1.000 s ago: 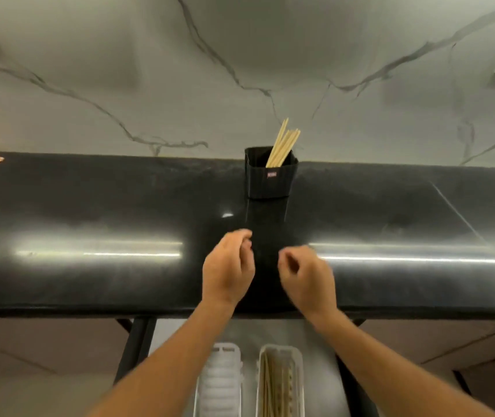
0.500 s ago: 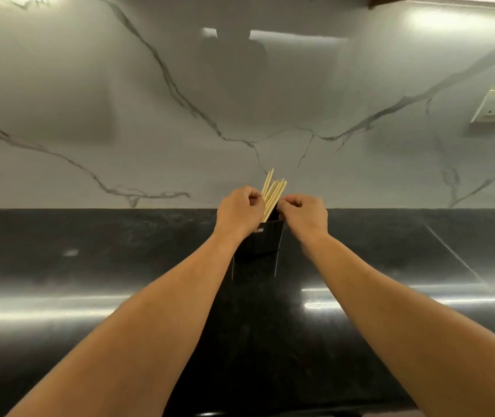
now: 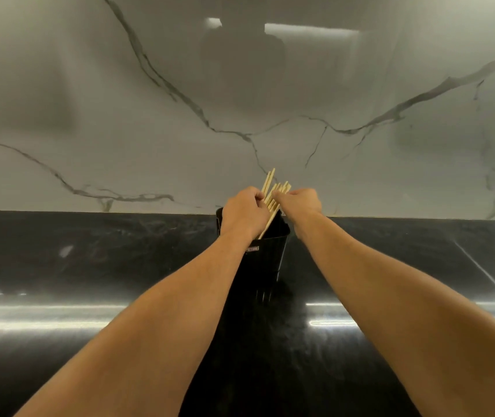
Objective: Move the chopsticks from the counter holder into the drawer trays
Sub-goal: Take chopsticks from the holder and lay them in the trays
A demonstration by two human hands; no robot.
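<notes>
The pale, thin wooden chopsticks (image 3: pixel 273 196) stand leaning toward one o'clock in the black ribbed plastic holder (image 3: pixel 265 257) at the back of the dark glossy stone counter (image 3: pixel 89 266). They look light, stiff and smooth, apt to slip or fan apart, so gripping the bundle's upper shafts seems best. The left hand (image 3: pixel 244 213) at nine o'clock and right hand (image 3: pixel 300 201) at three o'clock curl closed against the sticks; a firm clamp I cannot confirm.

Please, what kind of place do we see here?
Most likely a home kitchen. A glossy black counter runs below a marble-look wall, and a black holder of wooden chopsticks stands on it, both hands at the sticks.
</notes>
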